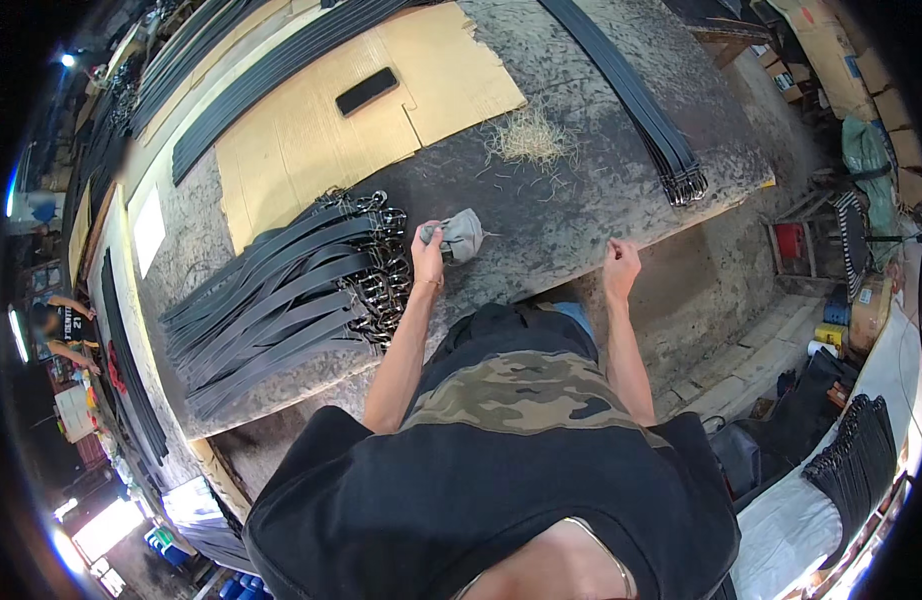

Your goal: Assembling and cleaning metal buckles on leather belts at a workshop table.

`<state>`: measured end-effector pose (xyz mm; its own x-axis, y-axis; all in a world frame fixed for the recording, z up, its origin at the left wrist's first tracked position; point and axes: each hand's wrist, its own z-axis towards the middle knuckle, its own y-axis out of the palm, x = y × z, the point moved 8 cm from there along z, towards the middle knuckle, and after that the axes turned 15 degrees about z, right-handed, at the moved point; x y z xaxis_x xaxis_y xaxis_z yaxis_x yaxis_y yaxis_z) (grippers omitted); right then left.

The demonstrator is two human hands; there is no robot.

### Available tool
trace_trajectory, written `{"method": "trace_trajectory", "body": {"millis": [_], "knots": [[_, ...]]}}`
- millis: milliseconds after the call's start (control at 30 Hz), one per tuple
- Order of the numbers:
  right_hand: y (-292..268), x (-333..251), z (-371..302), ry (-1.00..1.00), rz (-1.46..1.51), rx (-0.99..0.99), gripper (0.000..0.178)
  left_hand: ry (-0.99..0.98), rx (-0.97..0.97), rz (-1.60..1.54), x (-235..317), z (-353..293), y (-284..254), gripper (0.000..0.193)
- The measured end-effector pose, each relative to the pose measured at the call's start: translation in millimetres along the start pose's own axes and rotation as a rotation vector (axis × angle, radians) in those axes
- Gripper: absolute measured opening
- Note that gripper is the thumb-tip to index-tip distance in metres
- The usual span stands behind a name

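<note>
My left hand (pixel 428 258) is closed around a bunched grey cloth (pixel 464 234), just above the dark worktable. Beside that hand, on its left, lies a heap of black straps (pixel 271 290) with shiny metal buckles (pixel 384 262) at the near-hand ends. Out over the table's front edge, my right hand (pixel 622 270) has its fingers curled and pinched together. Whatever its fingertips hold, if anything, is too small to make out. A loose tuft of straw-coloured fibres (pixel 532 137) sits on the table, beyond and between both hands.
A black phone (pixel 367 92) rests on a cardboard sheet (pixel 311 150) at the back. Another strap bundle (pixel 631 95) crosses the worktable (pixel 591 190) at right. Boxes, a stool (pixel 793 250) and more straps (pixel 856 460) stand on the right. At far left is another person (pixel 69 325).
</note>
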<state>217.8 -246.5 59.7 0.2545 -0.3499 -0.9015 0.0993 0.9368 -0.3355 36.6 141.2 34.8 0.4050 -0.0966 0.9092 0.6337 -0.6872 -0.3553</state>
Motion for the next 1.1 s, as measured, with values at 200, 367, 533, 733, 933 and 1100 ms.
{"method": "trace_trajectory", "body": {"millis": [200, 367, 533, 733, 933, 1100], "knots": [[23.1, 21.1, -4.7, 0.15, -0.09, -0.205, 0.014, -0.529, -0.126, -0.892, -21.8, -38.5, 20.9, 0.031], [23.0, 68.7, -0.5, 0.545, 0.361, -0.061, 0.017, -0.416, -0.344, -1.107, 22.7, -40.0, 48.2, 0.04], [53.8, 55.2, -1.5, 0.974, 0.967, -0.117, 0.024, -0.391, -0.329, -1.082, 50.3, -45.6, 76.0, 0.037], [55.2, 30.1, -2.0, 1.105, 1.234, -0.301, 0.013, -0.383, -0.213, -0.687, 55.1, -81.3, 95.7, 0.038], [-4.8, 110.6, -3.5, 1.137, 1.205, -0.261, 0.017, -0.117, -0.002, -0.13, 20.1, -93.9, 11.5, 0.04], [-36.5, 142.6, -4.0, 1.173, 1.119, -0.318, 0.012, -0.086, 0.307, 0.885, 52.7, -121.1, -104.6, 0.037]]}}
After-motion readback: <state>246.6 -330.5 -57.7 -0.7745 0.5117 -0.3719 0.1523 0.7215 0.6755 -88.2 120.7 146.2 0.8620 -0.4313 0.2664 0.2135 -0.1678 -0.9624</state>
